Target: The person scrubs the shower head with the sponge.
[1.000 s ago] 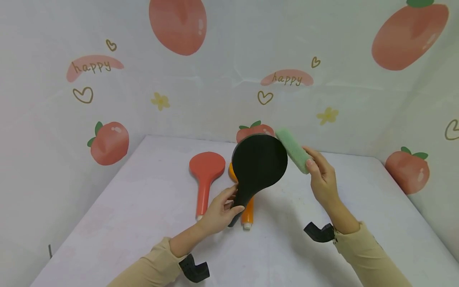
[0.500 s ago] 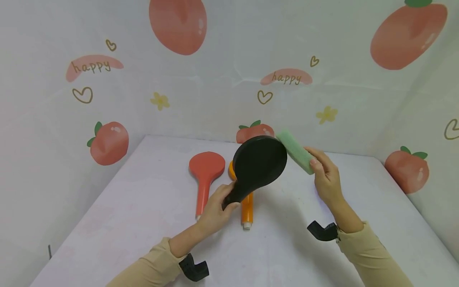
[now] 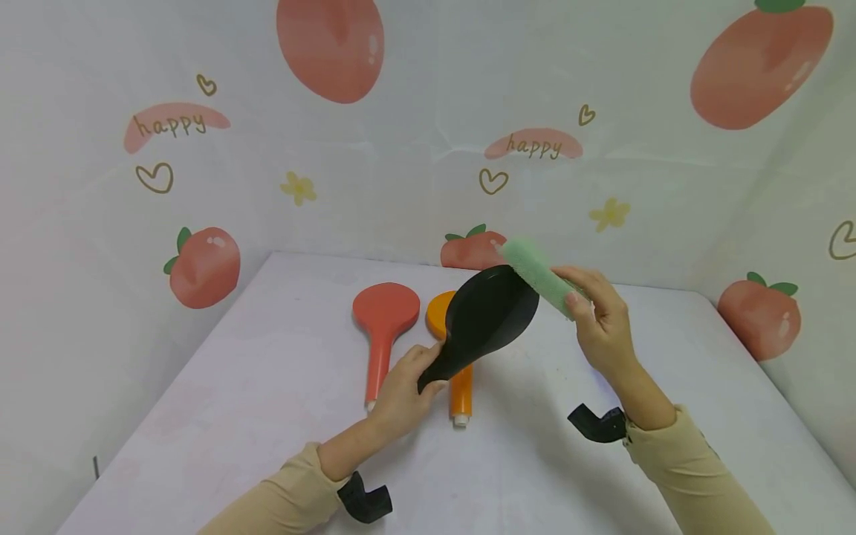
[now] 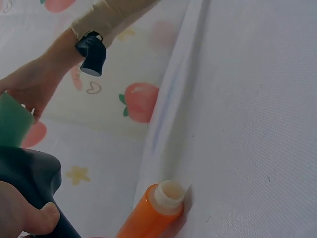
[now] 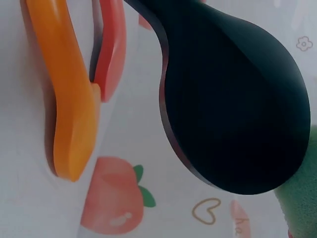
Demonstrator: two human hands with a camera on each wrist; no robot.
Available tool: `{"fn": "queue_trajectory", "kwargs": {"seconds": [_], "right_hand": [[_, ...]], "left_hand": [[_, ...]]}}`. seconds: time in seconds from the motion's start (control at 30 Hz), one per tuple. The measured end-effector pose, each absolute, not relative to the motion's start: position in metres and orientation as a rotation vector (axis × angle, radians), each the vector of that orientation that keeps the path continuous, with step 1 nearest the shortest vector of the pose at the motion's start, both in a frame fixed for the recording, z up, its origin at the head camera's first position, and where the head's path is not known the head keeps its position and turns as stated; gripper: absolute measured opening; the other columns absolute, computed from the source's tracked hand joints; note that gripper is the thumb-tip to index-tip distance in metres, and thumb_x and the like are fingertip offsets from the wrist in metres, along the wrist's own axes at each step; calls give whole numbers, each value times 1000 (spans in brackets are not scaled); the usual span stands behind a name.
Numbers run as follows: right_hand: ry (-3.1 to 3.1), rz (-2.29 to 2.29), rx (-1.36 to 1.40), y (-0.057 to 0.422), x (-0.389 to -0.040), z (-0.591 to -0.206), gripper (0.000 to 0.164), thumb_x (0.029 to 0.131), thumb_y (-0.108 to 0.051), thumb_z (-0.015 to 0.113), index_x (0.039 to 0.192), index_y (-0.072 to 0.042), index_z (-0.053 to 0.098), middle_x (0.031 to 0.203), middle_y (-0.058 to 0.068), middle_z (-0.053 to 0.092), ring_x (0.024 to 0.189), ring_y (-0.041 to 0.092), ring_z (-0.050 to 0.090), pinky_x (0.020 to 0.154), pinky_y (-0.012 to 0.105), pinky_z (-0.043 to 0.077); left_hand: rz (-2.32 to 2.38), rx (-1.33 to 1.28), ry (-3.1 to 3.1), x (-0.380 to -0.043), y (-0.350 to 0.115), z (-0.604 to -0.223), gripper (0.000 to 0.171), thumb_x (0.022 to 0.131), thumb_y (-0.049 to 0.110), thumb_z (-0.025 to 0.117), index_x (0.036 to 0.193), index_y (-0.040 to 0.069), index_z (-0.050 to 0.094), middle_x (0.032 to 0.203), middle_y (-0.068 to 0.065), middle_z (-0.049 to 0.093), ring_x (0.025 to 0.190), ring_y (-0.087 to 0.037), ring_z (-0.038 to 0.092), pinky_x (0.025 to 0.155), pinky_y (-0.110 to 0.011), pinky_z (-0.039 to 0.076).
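My left hand (image 3: 404, 394) grips the handle of a black shower head (image 3: 491, 312), held tilted above the table with its round head up and to the right. A fuzzy green sponge (image 3: 535, 275) is pinched between the thumb and fingers of my right hand (image 3: 605, 323). The sponge overlaps the upper right rim of the black head in the head view. In the right wrist view, the smooth dark back of the shower head (image 5: 233, 104) fills much of the frame, with the sponge (image 5: 302, 203) at its edge. My left thumb (image 4: 42, 218) lies along the handle.
A red shower head (image 3: 386, 308) lies on the white table (image 3: 267, 371) left of the black one. An orange shower head (image 3: 461, 394) lies partly hidden beneath the black one. Behind stands a white backdrop (image 3: 401, 178) printed with fruit.
The black shower head has tilted and dropped slightly, its handle turning in my left hand. My right hand drew back a little, then moved the sponge left over the head's rim.
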State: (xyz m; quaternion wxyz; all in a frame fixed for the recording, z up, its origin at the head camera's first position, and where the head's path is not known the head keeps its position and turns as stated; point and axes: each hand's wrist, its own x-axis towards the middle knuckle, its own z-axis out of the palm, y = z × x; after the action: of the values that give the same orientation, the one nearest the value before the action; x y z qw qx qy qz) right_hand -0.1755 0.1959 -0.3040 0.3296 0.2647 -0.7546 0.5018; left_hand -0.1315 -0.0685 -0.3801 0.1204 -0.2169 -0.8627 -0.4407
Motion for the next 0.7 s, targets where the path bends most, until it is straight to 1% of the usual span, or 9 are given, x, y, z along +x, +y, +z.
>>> {"fn": "queue_trajectory", "kwargs": {"seconds": [0.1,0.23,0.33,0.4,0.47,0.53,0.57,0.7], "right_hand": [[-1989,1263,697,196,-175,-303,32,85,-2,45,110,4,63,113,-21,58,100,0,52,77,16,40],[-2022,1214,630,197,-173,-304,30,84,-2,48,108,4,64,111,-24,55,100,-1,50,78,17,37],[-2048,1163,577,196,-171,-304,30,81,-2,51,107,0,66,110,-23,55,100,-1,47,79,20,33],[-2052,1121,573,194,-170,-304,30,79,-1,54,106,-2,67,108,-13,59,101,0,44,78,23,31],[-2051,1077,595,191,-169,-303,31,77,-3,55,105,-4,68,107,-1,62,103,0,42,80,24,30],[-2040,1035,640,188,-168,-303,31,76,-5,56,105,-4,68,107,12,62,103,1,40,81,25,30],[-2036,1011,662,187,-168,-303,31,76,-6,56,104,-4,68,107,17,61,103,2,39,81,25,30],[-2017,940,722,184,-169,-302,31,75,-7,57,103,-4,69,106,19,61,97,11,43,81,26,30]], "left_hand": [[-1280,-621,-2524,-132,-68,-381,53,80,5,71,130,3,54,104,-10,61,94,-23,57,86,-39,53],[-1259,-603,-2495,-134,-68,-383,52,78,3,72,128,5,56,102,-9,61,93,-23,58,85,-38,54],[-1215,-596,-2491,-135,-67,-384,51,78,3,72,127,5,57,101,-8,62,92,-23,58,84,-37,54],[-1170,-597,-2493,-136,-67,-384,51,77,2,73,126,5,57,100,-8,62,91,-22,58,84,-37,54],[-1128,-602,-2497,-136,-66,-383,51,77,2,73,125,5,58,99,-8,62,90,-22,58,82,-36,54],[-1092,-606,-2506,-135,-65,-381,50,77,2,73,124,4,58,98,-8,62,89,-22,58,81,-35,54],[-1082,-606,-2512,-135,-64,-380,50,77,2,72,124,4,58,98,-9,62,89,-22,58,81,-35,54],[-1069,-590,-2543,-135,-62,-380,48,78,2,72,124,4,58,99,-9,62,89,-22,57,82,-35,53]]}}
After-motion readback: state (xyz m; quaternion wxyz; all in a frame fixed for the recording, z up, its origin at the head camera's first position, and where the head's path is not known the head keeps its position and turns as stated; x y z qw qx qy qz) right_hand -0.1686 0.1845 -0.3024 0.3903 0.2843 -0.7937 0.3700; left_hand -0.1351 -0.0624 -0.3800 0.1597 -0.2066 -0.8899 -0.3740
